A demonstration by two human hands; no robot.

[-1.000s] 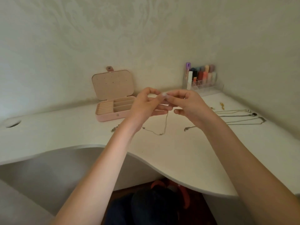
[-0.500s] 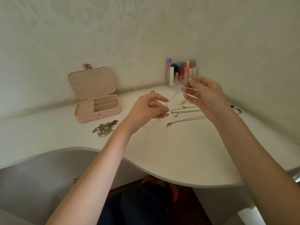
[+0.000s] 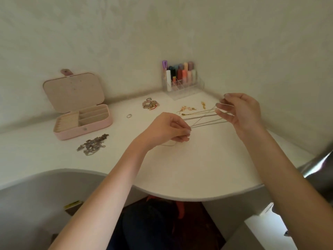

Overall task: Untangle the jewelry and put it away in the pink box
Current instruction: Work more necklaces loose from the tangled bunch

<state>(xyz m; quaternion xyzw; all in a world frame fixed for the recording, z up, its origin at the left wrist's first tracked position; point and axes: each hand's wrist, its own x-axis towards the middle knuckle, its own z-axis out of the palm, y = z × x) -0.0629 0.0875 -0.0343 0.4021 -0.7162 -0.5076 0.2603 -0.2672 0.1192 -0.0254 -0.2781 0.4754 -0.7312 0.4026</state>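
White curved desk, open pink jewelry box at 9 o'clock, left hand pinching thin chain necklace at centre, right hand at 3 o'clock pinching its far end, hands apart, silver chain heap below box, ring at 11 o'clock.

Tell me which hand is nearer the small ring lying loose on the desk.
Left. The left hand is just right of the ring, pinching a chain. The right hand holds the chain's other end, farther right.
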